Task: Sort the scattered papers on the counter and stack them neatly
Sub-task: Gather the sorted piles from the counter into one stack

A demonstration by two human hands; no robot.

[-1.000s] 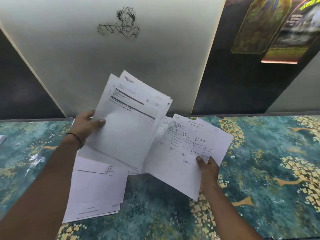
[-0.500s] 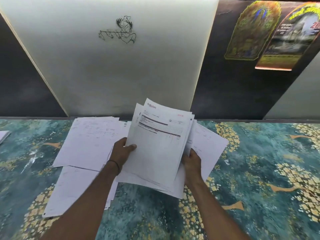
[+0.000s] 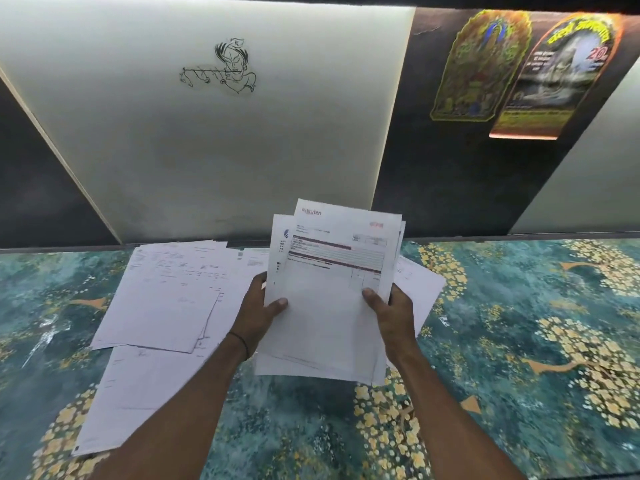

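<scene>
A bundle of white printed papers (image 3: 329, 299) is held upright above the counter, its sheets roughly squared together. My left hand (image 3: 261, 313) grips its left edge, thumb on the front sheet. My right hand (image 3: 389, 315) grips its right edge the same way. Loose papers (image 3: 166, 292) lie fanned out flat on the counter to the left, overlapping one another, with further sheets (image 3: 138, 393) lower left beneath my left forearm. A few sheets (image 3: 420, 289) peek out on the counter behind the bundle at the right.
The counter (image 3: 519, 341) has a teal surface with gold flower patterns. Behind it stands a white panel (image 3: 225, 133) with a line drawing, and a dark wall with two posters (image 3: 519, 71) at the upper right.
My two hands have brought their separate sheets together into one bundle and pulled it upright and squarer. My right hand shifted from behind the papers to the right edge.
</scene>
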